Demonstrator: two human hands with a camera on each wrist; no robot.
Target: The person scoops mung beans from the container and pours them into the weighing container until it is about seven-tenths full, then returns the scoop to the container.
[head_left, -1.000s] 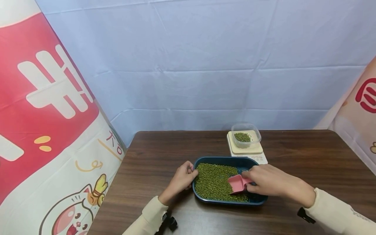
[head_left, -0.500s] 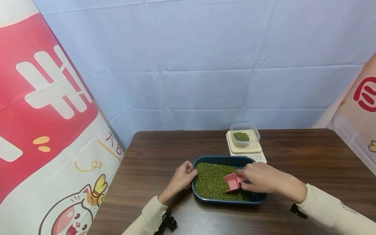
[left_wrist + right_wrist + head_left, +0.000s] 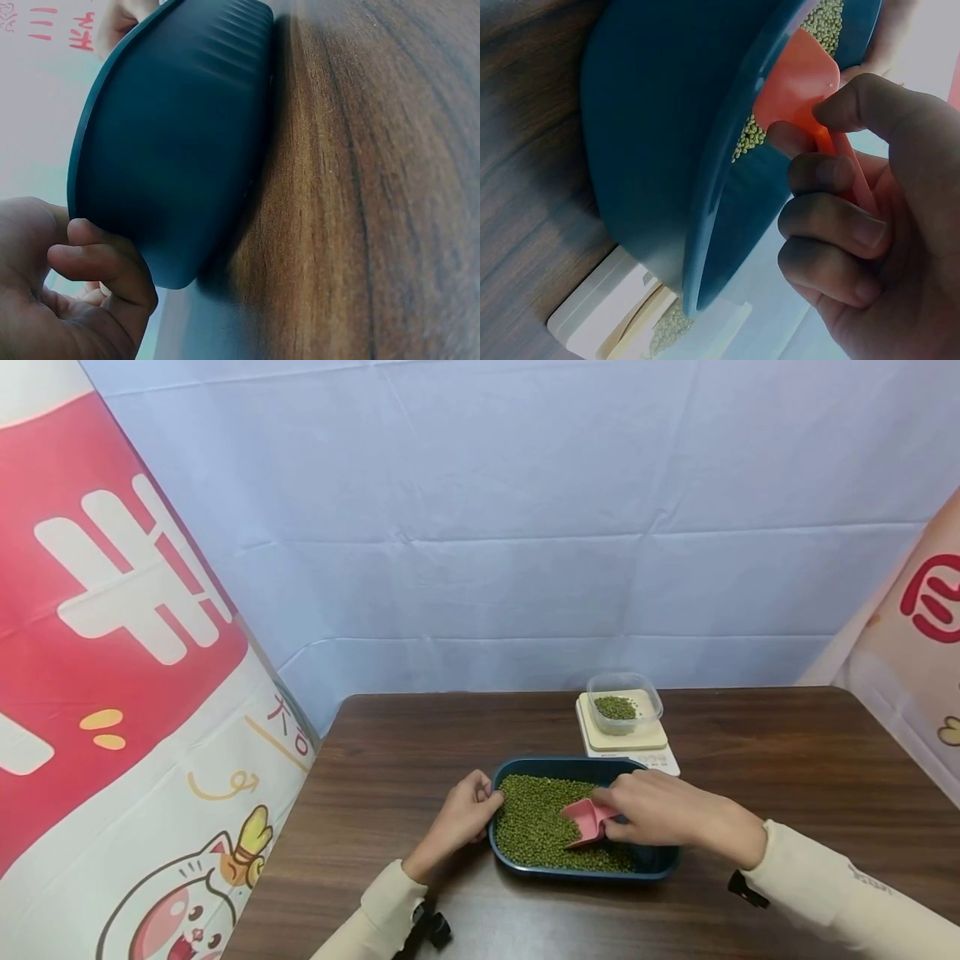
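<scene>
A dark blue basin [image 3: 570, 874] holds a layer of green mung beans [image 3: 536, 818], banked toward its left side. My left hand [image 3: 467, 812] pinches the basin's left rim between thumb and curled fingers, as the left wrist view also shows. In my right hand [image 3: 652, 810] is the handle of a pink scoop [image 3: 585, 821], its mouth facing left and dug into the beans. Fingers and thumb wrap that handle in the right wrist view. How many beans lie inside the scoop is hard to tell.
Behind the basin stands a white kitchen scale [image 3: 660, 762] with a cream platform. On it sits a clear plastic container [image 3: 651, 710] with some beans. The brown wooden table [image 3: 420, 735] ends at a pale cloth backdrop [image 3: 487, 568].
My right hand has pushed the scoop leftward into the beans. My left hand stays on the rim, and the basin has hardly shifted.
</scene>
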